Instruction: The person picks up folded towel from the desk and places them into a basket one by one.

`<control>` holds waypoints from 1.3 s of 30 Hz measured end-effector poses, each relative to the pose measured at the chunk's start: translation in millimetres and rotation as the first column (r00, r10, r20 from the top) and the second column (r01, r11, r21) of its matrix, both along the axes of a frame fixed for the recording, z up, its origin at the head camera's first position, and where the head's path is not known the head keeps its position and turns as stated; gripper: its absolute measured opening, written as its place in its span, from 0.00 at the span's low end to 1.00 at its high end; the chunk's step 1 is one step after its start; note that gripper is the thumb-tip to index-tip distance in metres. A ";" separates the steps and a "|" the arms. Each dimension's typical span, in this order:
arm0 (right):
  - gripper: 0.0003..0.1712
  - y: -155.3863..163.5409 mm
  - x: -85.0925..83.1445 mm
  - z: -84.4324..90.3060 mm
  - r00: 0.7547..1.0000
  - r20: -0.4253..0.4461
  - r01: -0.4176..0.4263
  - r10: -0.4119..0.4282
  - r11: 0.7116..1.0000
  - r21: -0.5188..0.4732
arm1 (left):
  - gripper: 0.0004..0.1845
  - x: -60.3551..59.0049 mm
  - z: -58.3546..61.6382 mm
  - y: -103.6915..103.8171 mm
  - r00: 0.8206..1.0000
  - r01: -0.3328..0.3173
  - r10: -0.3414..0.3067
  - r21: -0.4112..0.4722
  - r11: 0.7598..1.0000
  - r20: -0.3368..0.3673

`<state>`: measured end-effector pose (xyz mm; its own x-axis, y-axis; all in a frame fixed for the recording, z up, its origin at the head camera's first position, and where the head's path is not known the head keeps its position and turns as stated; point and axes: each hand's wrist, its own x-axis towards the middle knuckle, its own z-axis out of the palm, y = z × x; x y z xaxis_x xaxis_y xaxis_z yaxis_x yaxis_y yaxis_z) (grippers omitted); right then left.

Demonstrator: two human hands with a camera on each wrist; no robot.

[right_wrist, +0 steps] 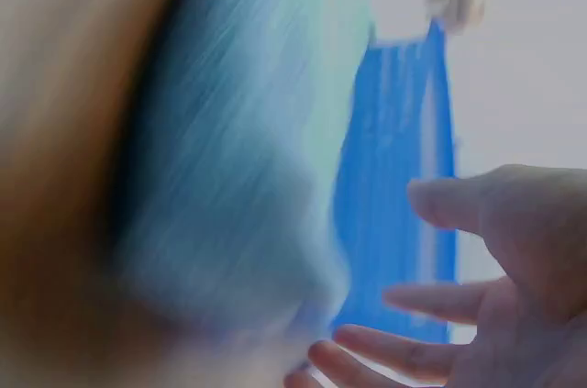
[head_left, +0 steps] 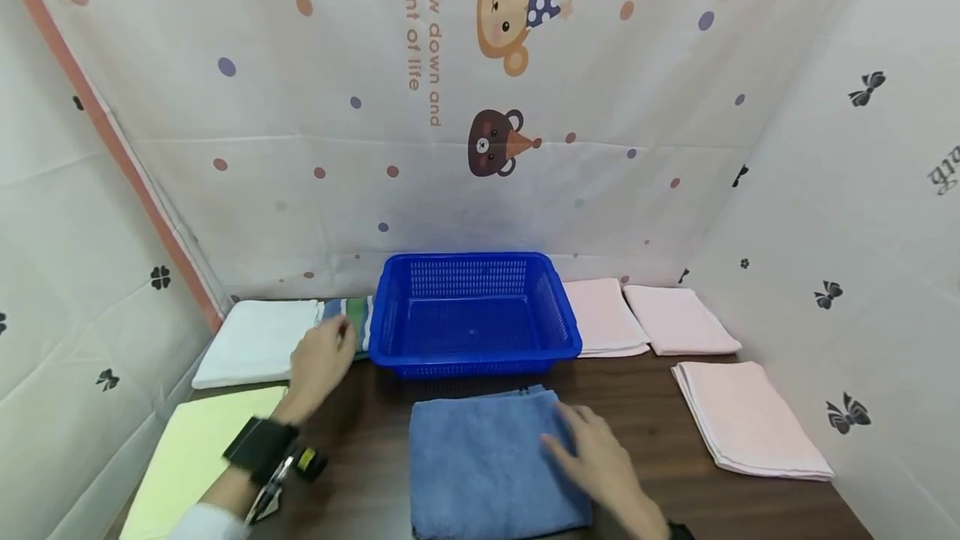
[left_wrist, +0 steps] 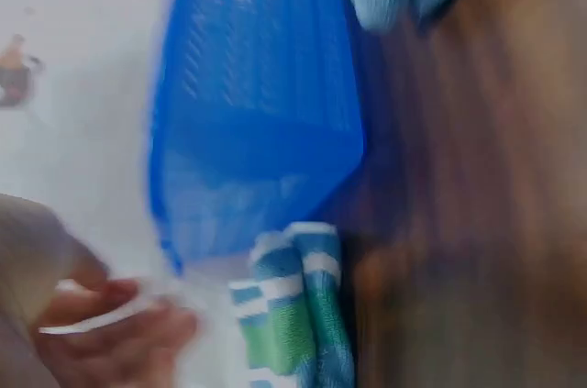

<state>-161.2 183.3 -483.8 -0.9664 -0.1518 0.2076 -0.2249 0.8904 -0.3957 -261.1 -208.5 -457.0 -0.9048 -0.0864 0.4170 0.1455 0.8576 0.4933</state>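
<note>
A white sheet (head_left: 300,90) printed with coloured dots, two bear heads and sideways lettering hangs behind a dark brown wooden tabletop (head_left: 637,407). The blue towel (head_left: 487,461) lies on the near middle of the tabletop, in front of a bright blue plastic basket (head_left: 476,355); it is folded into a thick, roughly square block, plain in colour and soft-looking, with slightly uneven layers along its far edge. The person's right hand (head_left: 600,457) is at the towel's right side, its fingers spread and gripping nothing; whether the fingertips touch the cloth cannot be told. The left hand (head_left: 321,357) is above the striped towel (head_left: 360,319), its fingers loosely bent around nothing. A white towel (head_left: 255,340) and a yellow towel (head_left: 187,440) lie to the left, three pale pink towels (head_left: 753,415) to the right. The head view shows only part of the striped towel, between the left hand and the basket, while the left wrist view shows its folded end, with blue, green and white bands and separate rounded layers. The right wrist view, though blurred, shows the right palm and the gap between thumb and fingers.
</note>
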 end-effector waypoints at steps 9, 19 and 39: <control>0.23 41.6 -1.1 -22.2 0.971 0.238 0.038 0.030 0.961 -0.274 | 0.11 80.5 -33.3 18.9 0.869 0.180 -0.197 0.081 0.980 0.455; 0.17 18.4 -12.3 -27.2 0.908 0.344 -0.079 0.237 0.906 -0.415 | 0.21 88.4 -43.8 58.1 0.841 0.217 -0.228 0.080 0.973 0.491; 0.27 10.3 -24.8 -27.0 0.777 0.527 0.145 0.344 0.717 -0.682 | 0.36 80.0 -45.8 57.7 0.622 -0.191 -0.489 0.725 0.662 0.611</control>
